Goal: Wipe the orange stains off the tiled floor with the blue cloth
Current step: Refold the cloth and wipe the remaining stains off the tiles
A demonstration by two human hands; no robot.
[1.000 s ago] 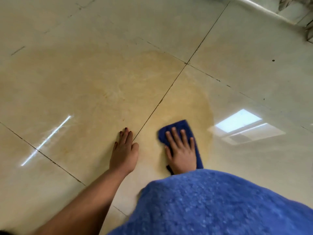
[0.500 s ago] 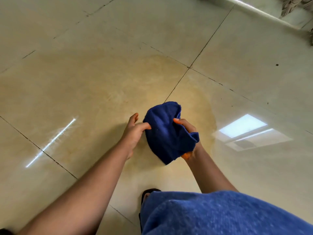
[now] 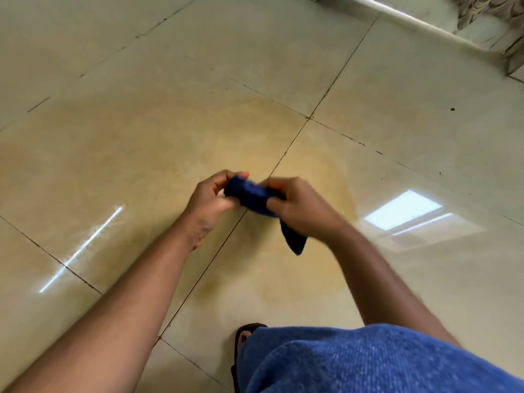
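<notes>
The blue cloth is bunched up in the air above the floor, held between both hands. My left hand grips its left end and my right hand grips its right part, with a corner of the cloth hanging below that hand. A wide pale orange stain spreads over the glossy beige tiled floor under and beyond the hands, crossing a grout line. A darker orange edge of the stain curves to the right of my right hand.
My blue garment fills the bottom right, with a foot in a black sandal beside it. A raised ledge runs along the top right. Light reflections lie on the tiles at right and left.
The cloth was pressed flat on the floor under my right hand, then lifted. Both hands now hold it closer together and it is squeezed into a smaller bundle.
</notes>
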